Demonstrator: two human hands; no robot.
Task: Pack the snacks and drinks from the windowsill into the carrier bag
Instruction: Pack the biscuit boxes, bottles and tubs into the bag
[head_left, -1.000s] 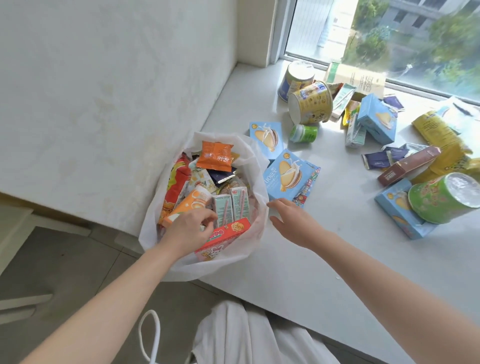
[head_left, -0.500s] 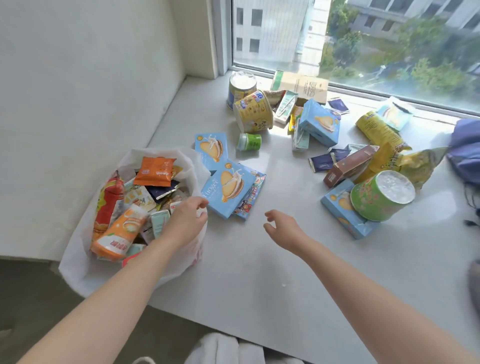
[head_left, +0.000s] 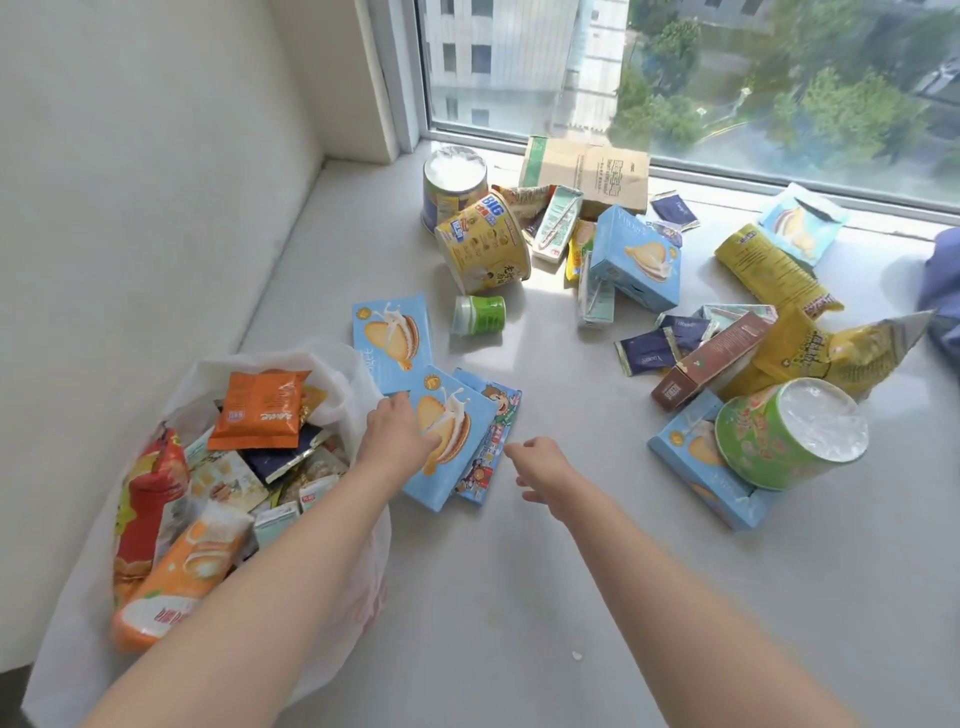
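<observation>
Just now my left hand (head_left: 400, 436) had come out of the carrier bag (head_left: 337, 364) onto the nearest blue biscuit box (head_left: 462, 431), which lay on the windowsill (head_left: 519, 597) beside the bag. I couldn't tell whether the hand gripped it yet. My right hand (head_left: 545, 467) hovered close by, loose and empty. That box looked next to pack, and plenty more remained.

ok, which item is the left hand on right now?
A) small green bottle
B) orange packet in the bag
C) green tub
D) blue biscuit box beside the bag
D: the left hand lies on the blue biscuit box just right of the carrier bag, while the right hand hovers over the windowsill holding nothing.
</observation>
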